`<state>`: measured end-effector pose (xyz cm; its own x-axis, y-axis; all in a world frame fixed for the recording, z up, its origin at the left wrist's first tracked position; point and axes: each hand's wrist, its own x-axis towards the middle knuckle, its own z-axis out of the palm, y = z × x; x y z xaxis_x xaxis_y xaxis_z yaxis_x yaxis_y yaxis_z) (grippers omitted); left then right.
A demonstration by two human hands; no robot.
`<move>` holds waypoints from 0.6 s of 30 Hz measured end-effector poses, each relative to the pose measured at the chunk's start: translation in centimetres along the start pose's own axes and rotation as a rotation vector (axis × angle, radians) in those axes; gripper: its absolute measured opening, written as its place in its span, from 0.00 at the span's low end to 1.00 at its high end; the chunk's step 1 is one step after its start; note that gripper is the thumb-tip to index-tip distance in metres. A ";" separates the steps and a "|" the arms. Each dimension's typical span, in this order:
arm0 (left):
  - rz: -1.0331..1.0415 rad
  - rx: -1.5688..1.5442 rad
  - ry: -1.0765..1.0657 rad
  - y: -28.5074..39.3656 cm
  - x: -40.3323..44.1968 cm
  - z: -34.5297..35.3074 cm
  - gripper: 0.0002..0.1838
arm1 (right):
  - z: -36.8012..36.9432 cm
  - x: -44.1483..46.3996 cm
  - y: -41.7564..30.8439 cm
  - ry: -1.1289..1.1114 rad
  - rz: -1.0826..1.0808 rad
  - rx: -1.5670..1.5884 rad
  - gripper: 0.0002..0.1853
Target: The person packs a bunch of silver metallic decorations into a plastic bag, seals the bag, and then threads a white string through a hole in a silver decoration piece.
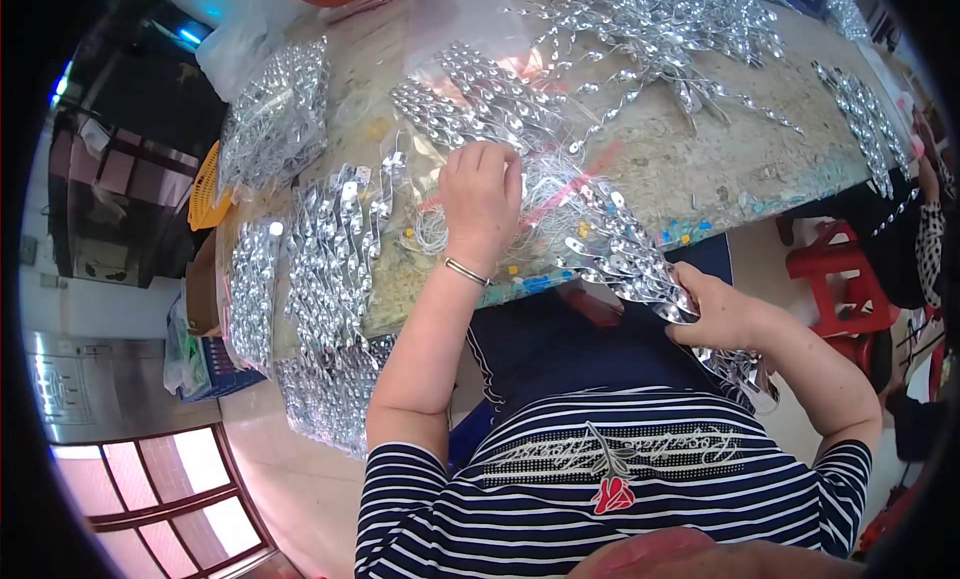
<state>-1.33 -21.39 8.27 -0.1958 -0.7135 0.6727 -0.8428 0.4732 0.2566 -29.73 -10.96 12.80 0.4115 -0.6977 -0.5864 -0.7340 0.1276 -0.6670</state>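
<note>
My right hand is wrapped round a bundle of twisted silver strips, which fans out over the table's front edge. Its lower ends hang below my fist. At the table's front, my left hand is closed with the fingers curled in, and whatever it may hold is hidden. Under and beside that hand lies a tangle of thin white strings, with a pinkish-red band across it. Just beyond, more twisted silver strips lie on clear plastic.
A large heap of silver strips spreads at the back of the worn table. Several bunches hang over the left edge, near a filled plastic bag. At right stands a red stool; another person's arm shows beyond.
</note>
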 end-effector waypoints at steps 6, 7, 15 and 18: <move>-0.069 -0.091 0.057 0.2 0.9 -1.2 0.04 | -1.0 2.2 -1.8 -0.116 -0.009 -0.009 0.28; -0.064 -0.099 0.064 0.1 0.9 -1.4 0.04 | -1.1 2.5 -2.2 -0.139 -0.013 -0.002 0.29; -0.083 -0.107 0.041 0.5 0.4 -2.8 0.03 | -2.9 3.8 -4.5 -0.055 -0.068 -0.011 0.26; -0.082 -0.106 0.041 0.3 0.4 -3.2 0.03 | -3.2 4.3 -4.0 -0.014 -0.083 0.002 0.28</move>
<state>-0.10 -19.89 10.84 -0.1061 -0.7312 0.6739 -0.7970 0.4678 0.3820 -26.74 -16.76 14.43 0.4789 -0.6959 -0.5351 -0.6960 0.0705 -0.7146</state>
